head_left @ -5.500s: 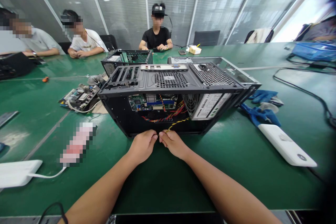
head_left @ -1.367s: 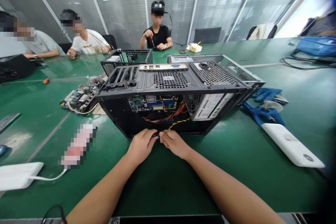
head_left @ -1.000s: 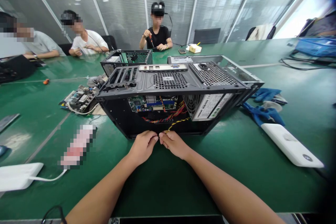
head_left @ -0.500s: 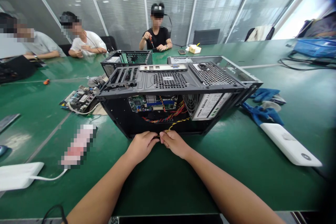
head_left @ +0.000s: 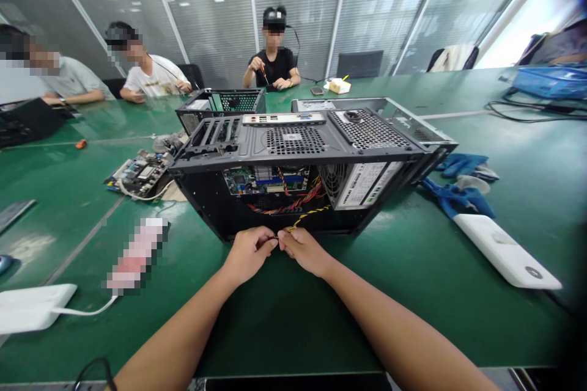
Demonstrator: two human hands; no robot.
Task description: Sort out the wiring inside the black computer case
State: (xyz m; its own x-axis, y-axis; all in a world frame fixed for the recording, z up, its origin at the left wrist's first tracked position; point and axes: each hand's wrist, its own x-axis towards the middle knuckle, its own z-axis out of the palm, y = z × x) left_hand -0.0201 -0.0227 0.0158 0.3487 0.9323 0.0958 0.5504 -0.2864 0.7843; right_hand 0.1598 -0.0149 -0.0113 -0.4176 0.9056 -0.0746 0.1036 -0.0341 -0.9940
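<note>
A black computer case (head_left: 293, 140) lies on its side on the green table (head_left: 413, 269), its open side toward me. Inside I see a motherboard (head_left: 263, 178), a power supply (head_left: 362, 183) and red and yellow wires. A yellow-and-black twisted cable (head_left: 308, 214) runs out of the case to my hands. My left hand (head_left: 247, 253) and my right hand (head_left: 302, 250) meet fingertip to fingertip at the case's front edge, both pinched on the end of that cable. What sits at the cable's tip is hidden by my fingers.
A loose circuit board (head_left: 137, 172) lies left of the case, a second open case (head_left: 220, 104) behind it. Blue gloves (head_left: 458, 195) and a white device (head_left: 507, 250) lie at the right, another white device (head_left: 32, 308) with a cord at the left. Three people sit across the table.
My hands have stayed pinched together on the cable end, with only slight finger shifts. The person in black opposite has raised a red screwdriver.
</note>
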